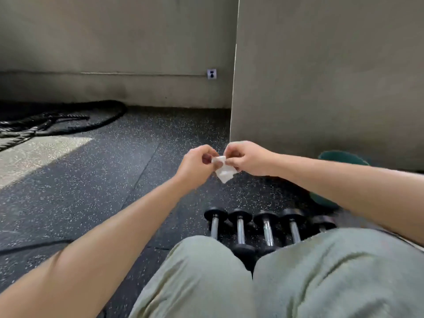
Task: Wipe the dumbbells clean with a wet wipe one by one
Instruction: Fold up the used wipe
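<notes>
Here, pinching one crumpled wipe (224,172) between left grip (196,165) and right grip (248,158) — both curled tight on it — with dumbbells (266,228) lined up on the floor (91,191), below both grips.

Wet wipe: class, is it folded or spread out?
Folded: the wet wipe is a small wad pinched between left hand and right hand.

Open speckled floor (96,180) lies left of 5 dumbbells (266,228); a wall (321,76) and green object (341,158) block the right.
</notes>
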### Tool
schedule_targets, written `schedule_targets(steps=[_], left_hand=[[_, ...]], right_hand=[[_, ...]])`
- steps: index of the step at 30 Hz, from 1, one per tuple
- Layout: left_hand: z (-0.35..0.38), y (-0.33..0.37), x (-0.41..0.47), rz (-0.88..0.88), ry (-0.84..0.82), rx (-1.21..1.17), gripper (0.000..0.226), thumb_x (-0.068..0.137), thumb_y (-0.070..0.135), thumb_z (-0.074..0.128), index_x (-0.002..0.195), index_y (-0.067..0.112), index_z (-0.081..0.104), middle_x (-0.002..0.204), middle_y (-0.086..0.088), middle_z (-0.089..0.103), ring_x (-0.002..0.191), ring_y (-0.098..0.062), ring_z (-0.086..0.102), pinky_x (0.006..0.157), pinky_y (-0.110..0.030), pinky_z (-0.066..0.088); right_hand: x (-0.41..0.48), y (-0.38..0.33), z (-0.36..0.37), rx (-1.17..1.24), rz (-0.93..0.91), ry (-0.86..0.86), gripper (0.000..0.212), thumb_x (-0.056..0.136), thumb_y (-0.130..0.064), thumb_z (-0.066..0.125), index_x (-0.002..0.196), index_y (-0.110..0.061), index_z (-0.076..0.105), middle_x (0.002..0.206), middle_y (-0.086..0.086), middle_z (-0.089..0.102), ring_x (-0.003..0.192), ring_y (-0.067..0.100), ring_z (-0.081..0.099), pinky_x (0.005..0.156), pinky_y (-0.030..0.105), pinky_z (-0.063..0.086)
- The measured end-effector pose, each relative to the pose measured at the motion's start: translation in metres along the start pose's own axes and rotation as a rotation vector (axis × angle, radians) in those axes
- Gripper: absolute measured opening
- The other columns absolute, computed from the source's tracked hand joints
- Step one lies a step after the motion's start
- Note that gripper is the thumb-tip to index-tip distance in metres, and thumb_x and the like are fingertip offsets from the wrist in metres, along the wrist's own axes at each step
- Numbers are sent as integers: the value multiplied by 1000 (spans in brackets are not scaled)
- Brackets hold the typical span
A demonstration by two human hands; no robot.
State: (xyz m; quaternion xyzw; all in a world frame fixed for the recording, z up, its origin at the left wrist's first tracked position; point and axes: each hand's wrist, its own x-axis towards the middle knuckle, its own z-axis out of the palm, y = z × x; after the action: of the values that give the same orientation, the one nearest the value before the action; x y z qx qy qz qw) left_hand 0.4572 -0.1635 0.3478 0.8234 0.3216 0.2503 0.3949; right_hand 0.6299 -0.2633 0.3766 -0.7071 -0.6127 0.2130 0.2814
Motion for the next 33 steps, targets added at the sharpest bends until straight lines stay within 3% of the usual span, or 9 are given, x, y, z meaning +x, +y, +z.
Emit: schedule_targets(steps=[2, 5, 9, 13, 16, 20, 23, 27, 33], left_hand=[[-10, 47, -11, 66, 46, -71, 12, 93, 27, 79, 93, 17, 73, 77, 7, 67, 66, -9, 55, 63, -28, 46], [-7, 100, -28, 82, 52, -118, 23, 95, 37, 76, 86, 16, 72, 68, 9, 58, 54, -1, 44, 52, -19, 35], [25, 148, -47, 74, 30, -78, 27, 94, 42, 75, 86, 16, 72, 75, 4, 66, 67, -11, 54, 64, -30, 45], [88, 185, -56, 64, 55, -195, 22, 95, 38, 74, 88, 18, 69, 84, 2, 71, 72, -10, 59, 65, -27, 46], [152, 204, -49, 22, 33, -350, 24, 96, 40, 73, 87, 17, 69, 81, 4, 73, 75, -11, 65, 70, -28, 51], [234, 223, -23, -6, 7, -462, 28, 98, 41, 70, 87, 15, 70, 73, 2, 74, 69, -11, 65, 73, -34, 55], [289, 229, 19, -22, -7, -432, 24, 94, 41, 71, 83, 20, 71, 74, 3, 74, 72, -15, 68, 75, -38, 57], [367, 203, 84, -43, -177, -288, 11, 75, 38, 70, 79, 29, 75, 84, 5, 76, 85, -18, 73, 84, -44, 61], [466, 147, 152, -52, -293, -248, 9, 92, 32, 75, 90, 26, 68, 82, 14, 70, 73, 3, 63, 78, -27, 54]], right_hand=[[-29, -28, -36, 130, -4, 129, 10, 94, -11, 68, 86, -17, 67, 78, 3, 68, 67, 17, 62, 68, 43, 58], [-83, -48, -65, 325, 63, 246, 7, 93, -15, 73, 97, -9, 70, 89, 8, 72, 77, 14, 66, 75, 37, 61], [-142, -41, -75, 436, 120, 354, 13, 89, -8, 76, 101, -5, 71, 97, 16, 75, 81, 16, 68, 83, 42, 61], [-180, -6, -86, 549, 168, 608, 7, 88, -8, 77, 91, -13, 74, 85, 7, 76, 78, 18, 70, 79, 42, 62], [-201, 41, -91, 561, 247, 773, 4, 89, -15, 77, 90, -18, 74, 83, 1, 77, 76, 14, 70, 73, 35, 60], [-202, 104, -117, 689, 411, 888, 4, 84, -17, 74, 85, -19, 72, 77, 3, 76, 74, 20, 72, 76, 44, 62], [-183, 163, -137, 803, 532, 974, 4, 82, -17, 75, 84, -20, 72, 75, 3, 76, 77, 24, 74, 79, 45, 63], [-162, 249, -127, 782, 784, 1037, 6, 82, -23, 74, 87, -22, 69, 81, 0, 76, 78, 18, 70, 68, 31, 56], [-117, 370, -124, 792, 1079, 1175, 11, 86, -22, 74, 94, -19, 67, 97, 3, 70, 88, 26, 67, 83, 36, 56]])
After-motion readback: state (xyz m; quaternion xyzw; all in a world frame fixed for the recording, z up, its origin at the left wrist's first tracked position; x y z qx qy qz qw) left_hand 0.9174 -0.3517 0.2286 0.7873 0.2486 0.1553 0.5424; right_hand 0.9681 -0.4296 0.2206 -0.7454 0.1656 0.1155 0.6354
